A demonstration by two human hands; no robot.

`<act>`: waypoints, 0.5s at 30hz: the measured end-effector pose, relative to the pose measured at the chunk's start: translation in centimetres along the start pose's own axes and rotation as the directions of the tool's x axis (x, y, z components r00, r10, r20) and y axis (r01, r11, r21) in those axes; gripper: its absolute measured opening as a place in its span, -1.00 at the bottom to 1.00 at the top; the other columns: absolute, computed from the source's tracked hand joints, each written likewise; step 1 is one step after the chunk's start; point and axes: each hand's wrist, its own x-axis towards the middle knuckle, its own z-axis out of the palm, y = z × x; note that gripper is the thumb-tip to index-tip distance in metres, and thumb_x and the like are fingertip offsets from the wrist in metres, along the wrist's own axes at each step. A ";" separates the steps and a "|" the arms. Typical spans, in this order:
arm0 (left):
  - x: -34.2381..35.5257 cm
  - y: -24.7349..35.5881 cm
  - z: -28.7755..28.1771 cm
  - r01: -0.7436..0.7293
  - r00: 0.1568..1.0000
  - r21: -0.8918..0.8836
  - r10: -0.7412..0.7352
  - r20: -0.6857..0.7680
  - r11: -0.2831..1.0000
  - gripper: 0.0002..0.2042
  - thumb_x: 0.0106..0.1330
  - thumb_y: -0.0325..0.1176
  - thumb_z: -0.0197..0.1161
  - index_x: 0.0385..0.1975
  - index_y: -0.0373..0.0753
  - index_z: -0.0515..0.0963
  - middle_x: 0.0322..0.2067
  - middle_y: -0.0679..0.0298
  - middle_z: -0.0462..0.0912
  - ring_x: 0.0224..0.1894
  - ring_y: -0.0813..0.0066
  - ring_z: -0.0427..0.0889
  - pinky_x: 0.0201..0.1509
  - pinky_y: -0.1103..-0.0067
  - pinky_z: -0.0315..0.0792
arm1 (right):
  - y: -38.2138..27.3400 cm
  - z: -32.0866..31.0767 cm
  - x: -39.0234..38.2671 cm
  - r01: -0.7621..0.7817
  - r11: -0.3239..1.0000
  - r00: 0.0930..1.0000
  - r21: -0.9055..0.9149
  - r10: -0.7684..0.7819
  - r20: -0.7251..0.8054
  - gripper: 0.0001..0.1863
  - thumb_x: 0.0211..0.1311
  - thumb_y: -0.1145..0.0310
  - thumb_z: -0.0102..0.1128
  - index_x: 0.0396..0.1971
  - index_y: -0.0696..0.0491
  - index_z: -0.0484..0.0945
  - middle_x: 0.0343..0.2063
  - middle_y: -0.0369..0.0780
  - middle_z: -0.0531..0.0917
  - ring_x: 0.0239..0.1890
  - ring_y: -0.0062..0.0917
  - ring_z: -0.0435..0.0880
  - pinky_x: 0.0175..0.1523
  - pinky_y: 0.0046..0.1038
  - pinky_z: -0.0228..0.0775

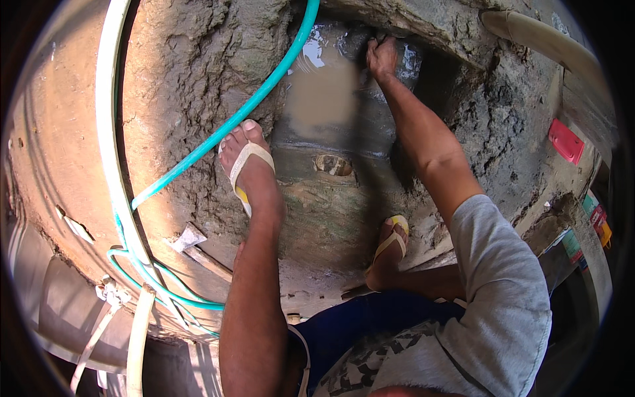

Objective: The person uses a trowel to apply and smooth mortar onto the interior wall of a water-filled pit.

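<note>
My right hand (383, 57) reaches down to the far right part of a shallow pit. Its fingers are curled in, and what they hold, if anything, is hidden. Beneath and beside it, muddy water (322, 96) lies over the grey, wet floor of the pit. Just nearer to me a round hole (333, 165) shows in the pit's front wall. My left hand is out of view.
A green hose (228, 127) crosses the pit's left side, beside my left sandalled foot (248, 159). A pale pipe (108, 99) runs along the left, near a hammer-like tool (188, 239). Rough, wet earth surrounds the pit. A red plastic piece (565, 141) lies at the right.
</note>
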 end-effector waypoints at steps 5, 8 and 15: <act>0.1 -0.4 0.2 -0.020 1.000 0.054 0.019 0.008 0.998 -0.55 0.57 -0.10 -0.21 -0.10 -0.40 0.50 -0.08 -0.17 0.61 0.03 -0.14 0.52 0.18 0.12 0.32 | 4.4 5.0 5.1 0.490 0.848 0.871 -0.203 -0.486 0.069 -0.50 0.26 -0.07 0.08 -0.59 0.05 0.69 -0.50 -0.05 0.69 -0.40 -0.08 0.66 -0.26 -0.12 0.47; 0.3 -0.1 0.6 -0.033 0.995 0.089 0.041 -0.087 0.995 -0.55 0.56 -0.11 -0.20 -0.11 -0.41 0.50 -0.17 -0.18 0.63 -0.01 -0.16 0.54 0.14 0.10 0.35 | 5.5 5.6 6.7 0.505 0.849 0.863 -0.153 -0.496 0.097 -0.54 0.24 -0.07 0.05 -0.51 -0.01 0.71 -0.47 -0.07 0.69 -0.41 -0.07 0.66 -0.29 -0.10 0.45; -0.5 -0.7 -1.0 0.099 0.988 -0.044 -0.093 0.122 0.994 -0.50 0.59 -0.07 -0.25 0.01 -0.44 0.46 0.09 -0.18 0.50 0.19 -0.13 0.38 0.35 0.16 0.17 | 0.2 3.4 -1.5 -0.028 0.999 0.990 -0.031 0.032 0.136 -0.46 0.25 0.13 0.15 0.15 0.12 0.47 -0.15 0.15 0.67 -0.07 0.08 0.65 0.09 -0.05 0.45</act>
